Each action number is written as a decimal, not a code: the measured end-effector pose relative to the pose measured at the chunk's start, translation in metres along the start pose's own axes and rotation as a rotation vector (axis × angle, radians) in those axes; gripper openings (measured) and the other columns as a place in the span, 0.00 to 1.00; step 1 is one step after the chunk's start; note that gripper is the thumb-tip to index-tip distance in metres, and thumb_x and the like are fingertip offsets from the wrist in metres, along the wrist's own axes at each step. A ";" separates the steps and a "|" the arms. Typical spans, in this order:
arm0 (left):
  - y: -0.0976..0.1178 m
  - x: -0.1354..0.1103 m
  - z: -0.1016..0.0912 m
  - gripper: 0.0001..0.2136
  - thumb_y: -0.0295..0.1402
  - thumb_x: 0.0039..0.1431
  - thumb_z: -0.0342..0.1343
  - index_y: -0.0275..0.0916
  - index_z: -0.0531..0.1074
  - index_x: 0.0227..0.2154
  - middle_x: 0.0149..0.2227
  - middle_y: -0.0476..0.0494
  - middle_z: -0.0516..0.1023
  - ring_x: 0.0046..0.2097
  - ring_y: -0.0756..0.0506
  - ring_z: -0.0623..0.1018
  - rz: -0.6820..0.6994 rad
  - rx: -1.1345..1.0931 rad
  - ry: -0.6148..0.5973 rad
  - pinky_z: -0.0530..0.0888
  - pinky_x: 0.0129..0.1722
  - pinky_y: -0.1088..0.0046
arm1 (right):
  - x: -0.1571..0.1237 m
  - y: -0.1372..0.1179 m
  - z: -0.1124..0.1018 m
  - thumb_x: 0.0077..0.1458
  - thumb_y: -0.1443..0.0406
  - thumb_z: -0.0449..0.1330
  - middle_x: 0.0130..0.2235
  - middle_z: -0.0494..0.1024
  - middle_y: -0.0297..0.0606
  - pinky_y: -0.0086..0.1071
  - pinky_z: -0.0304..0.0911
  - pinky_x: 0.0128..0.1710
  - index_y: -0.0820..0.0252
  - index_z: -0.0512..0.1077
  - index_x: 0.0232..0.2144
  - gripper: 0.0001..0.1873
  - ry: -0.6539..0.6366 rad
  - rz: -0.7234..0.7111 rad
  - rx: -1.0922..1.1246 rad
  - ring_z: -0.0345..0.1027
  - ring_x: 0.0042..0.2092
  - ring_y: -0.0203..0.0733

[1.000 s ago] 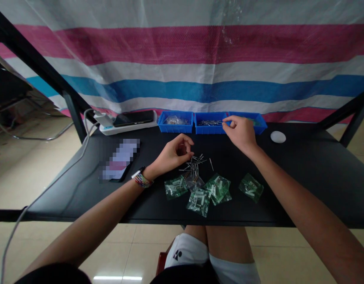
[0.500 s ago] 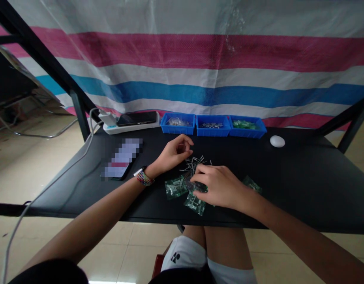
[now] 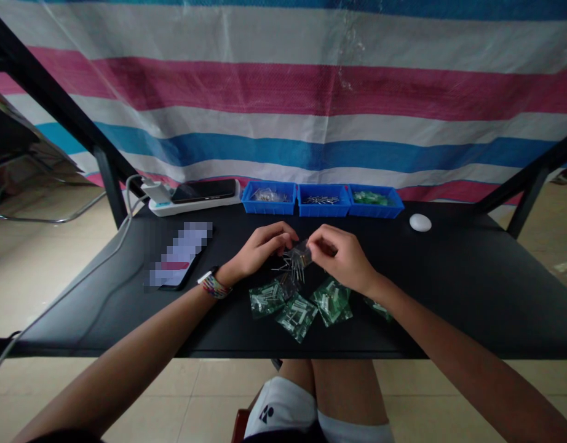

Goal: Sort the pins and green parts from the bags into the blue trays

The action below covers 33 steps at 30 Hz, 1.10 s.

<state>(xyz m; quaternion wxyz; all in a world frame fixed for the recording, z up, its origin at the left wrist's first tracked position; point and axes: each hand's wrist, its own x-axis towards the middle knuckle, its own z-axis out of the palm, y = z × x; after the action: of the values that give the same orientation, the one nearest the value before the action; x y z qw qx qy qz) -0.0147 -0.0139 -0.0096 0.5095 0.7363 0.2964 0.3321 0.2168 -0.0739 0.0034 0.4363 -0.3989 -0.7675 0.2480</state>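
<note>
My right hand (image 3: 341, 255) pinches a small clear plastic bag (image 3: 302, 252) by its right side, above a loose pile of thin metal screws or pins (image 3: 290, 269). On the other side of the bag, my left hand (image 3: 265, 247) has its fingers curled and closed at the bag's left edge; what its fingertips hold, if anything, is hidden. Several green-tinted bags with pale and metal pieces inside lie nearer the table edge, among them a left one (image 3: 266, 299), a middle one (image 3: 297, 316) and a right one (image 3: 332, 301). Another is partly under my right forearm.
Three blue trays line the back: one with clear bags (image 3: 269, 208), one with metal pins (image 3: 323, 210), one with green pieces (image 3: 374, 211). A phone (image 3: 179, 255) lies left, a white power strip (image 3: 195, 206) behind it, a white rounded object (image 3: 420, 223) right.
My right hand has moved up and away from the green bags to the pile, and a clear bag now shows between both hands. The right green bag is uncovered. The view has shifted slightly.
</note>
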 end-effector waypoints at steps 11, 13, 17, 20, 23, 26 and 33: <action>-0.001 0.000 0.011 0.16 0.45 0.63 0.67 0.35 0.75 0.33 0.31 0.48 0.76 0.33 0.49 0.73 -0.047 -0.041 -0.014 0.69 0.35 0.73 | 0.008 0.023 0.006 0.54 0.51 0.75 0.34 0.80 0.34 0.36 0.81 0.31 0.60 0.76 0.40 0.22 -0.026 0.430 0.721 0.80 0.30 0.40; 0.000 0.000 0.010 0.16 0.45 0.64 0.66 0.35 0.75 0.32 0.30 0.48 0.76 0.32 0.49 0.73 -0.041 -0.035 -0.030 0.68 0.35 0.74 | 0.006 0.021 0.007 0.53 0.54 0.76 0.35 0.80 0.34 0.36 0.81 0.31 0.60 0.77 0.42 0.22 -0.066 0.437 0.723 0.80 0.30 0.40; 0.002 -0.001 0.010 0.18 0.46 0.65 0.66 0.34 0.75 0.31 0.29 0.47 0.76 0.31 0.50 0.72 -0.063 -0.019 -0.055 0.68 0.34 0.74 | 0.002 0.020 0.010 0.52 0.56 0.77 0.33 0.81 0.34 0.33 0.80 0.31 0.61 0.77 0.38 0.19 -0.106 0.444 0.703 0.80 0.30 0.38; 0.000 -0.002 0.012 0.19 0.48 0.65 0.66 0.35 0.74 0.31 0.29 0.47 0.76 0.31 0.49 0.72 -0.089 -0.010 -0.055 0.67 0.33 0.73 | 0.001 0.022 0.013 0.51 0.56 0.77 0.30 0.81 0.34 0.33 0.79 0.31 0.61 0.78 0.38 0.19 -0.105 0.452 0.707 0.79 0.29 0.38; 0.000 -0.002 0.014 0.20 0.49 0.64 0.66 0.35 0.74 0.33 0.29 0.48 0.75 0.31 0.50 0.71 -0.085 -0.003 -0.045 0.66 0.32 0.74 | 0.001 0.023 0.014 0.50 0.56 0.78 0.29 0.81 0.34 0.34 0.79 0.30 0.61 0.78 0.37 0.20 -0.085 0.454 0.711 0.79 0.28 0.39; 0.002 -0.002 0.014 0.19 0.49 0.66 0.64 0.35 0.73 0.33 0.28 0.49 0.74 0.30 0.50 0.70 -0.071 0.005 -0.051 0.66 0.31 0.75 | 0.001 0.022 0.013 0.49 0.56 0.78 0.28 0.82 0.34 0.34 0.78 0.29 0.62 0.79 0.37 0.20 -0.060 0.459 0.713 0.79 0.27 0.40; 0.012 -0.003 0.012 0.18 0.47 0.63 0.67 0.35 0.73 0.32 0.30 0.49 0.73 0.31 0.50 0.70 -0.059 0.033 -0.044 0.67 0.32 0.75 | 0.002 0.015 0.011 0.48 0.55 0.79 0.28 0.82 0.34 0.33 0.78 0.27 0.60 0.77 0.36 0.20 -0.009 0.459 0.706 0.80 0.26 0.41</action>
<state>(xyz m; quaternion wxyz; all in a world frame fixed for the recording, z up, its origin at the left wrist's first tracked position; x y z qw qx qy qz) -0.0061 -0.0267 -0.0019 0.5132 0.7428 0.3121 0.2958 0.2122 -0.0648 -0.0123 0.4763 -0.3843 -0.5286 0.5882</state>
